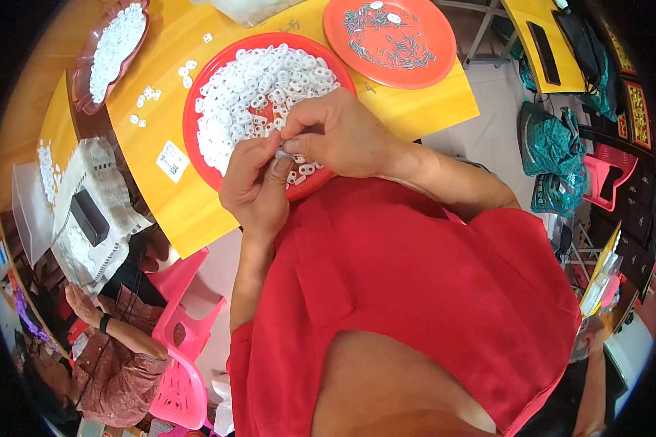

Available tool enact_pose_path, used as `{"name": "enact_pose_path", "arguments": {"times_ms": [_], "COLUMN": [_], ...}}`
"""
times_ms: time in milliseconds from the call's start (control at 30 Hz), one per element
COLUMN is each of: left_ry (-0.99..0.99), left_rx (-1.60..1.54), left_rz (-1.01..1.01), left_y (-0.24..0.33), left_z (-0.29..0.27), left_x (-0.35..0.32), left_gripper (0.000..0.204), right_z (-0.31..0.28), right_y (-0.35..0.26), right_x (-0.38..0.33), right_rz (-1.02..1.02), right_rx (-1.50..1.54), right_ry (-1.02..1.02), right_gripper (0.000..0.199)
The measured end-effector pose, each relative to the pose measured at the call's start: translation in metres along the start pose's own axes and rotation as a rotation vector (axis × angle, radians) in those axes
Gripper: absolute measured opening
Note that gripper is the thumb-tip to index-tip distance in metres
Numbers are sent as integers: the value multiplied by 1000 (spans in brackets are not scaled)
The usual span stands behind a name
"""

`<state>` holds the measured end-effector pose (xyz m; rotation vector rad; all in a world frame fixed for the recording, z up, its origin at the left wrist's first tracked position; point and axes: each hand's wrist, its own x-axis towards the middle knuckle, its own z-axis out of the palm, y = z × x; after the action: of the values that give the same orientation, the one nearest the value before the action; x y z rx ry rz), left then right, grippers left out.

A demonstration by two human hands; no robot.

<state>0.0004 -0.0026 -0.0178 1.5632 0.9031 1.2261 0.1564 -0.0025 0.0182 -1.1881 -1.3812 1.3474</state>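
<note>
Over the near part of a red round tray (189, 135), my two hands meet fingertip to fingertip. My left hand (257, 186) is closed in a pinch on a small white plastic piece (281, 154), mostly covered by the fingers. My right hand (346, 137) pinches right against it, thumb and forefinger pressed together; whatever is between them is too small to make out. A heap of small white two-holed plastic pieces (229, 95) fills much of the tray beneath. To the far right, an orange plate (390, 36) carries many thin grey metal pins (408, 54) and a couple of white pieces.
Loose white pieces (149, 93) and a printed white label (173, 161) lie on the yellow table (149, 197). A dark red dish (87, 98) of white pieces stands far left. Another person (124, 349) sits at the left near a pink chair (186, 386). Green bags (554, 153) stand at right.
</note>
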Motion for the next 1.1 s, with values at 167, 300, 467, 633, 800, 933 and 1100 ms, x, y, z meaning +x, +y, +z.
{"name": "enact_pose_path", "arguments": {"times_ms": [167, 300, 467, 633, 800, 933, 1100], "left_ry": [17, -49, -65, -100, -40, -28, -22], "left_rx": [95, 35, -229, -376, -269, -298, -306], "left_rz": [35, 105, 10, -28, 18, 23, 27], "left_y": [3, 9, 7, 2, -6, -8, -12], "left_z": [0, 5, 8, 3, 1, 1, 0], "left_x": [12, 32, 27, 27, 25, 23, 19], "left_gripper": [23, 30, 33, 30, 21, 19, 18], "right_z": [-5, -14, -20, -18, -14, -11, -10], "right_y": [-4, -5, -3, -4, -3, -6, -4], "right_x": [8, 10, 11, 8, 6, 4, 4], "right_rz": [91, 34, 58, 48, 35, 40, 20], "right_rx": [75, 174, 220, 199, 171, 152, 80], "right_ry": [-87, 61, 83, 72, 66, 60, 43], "right_gripper": [5, 11, 15, 15, 14, 13, 14]}}
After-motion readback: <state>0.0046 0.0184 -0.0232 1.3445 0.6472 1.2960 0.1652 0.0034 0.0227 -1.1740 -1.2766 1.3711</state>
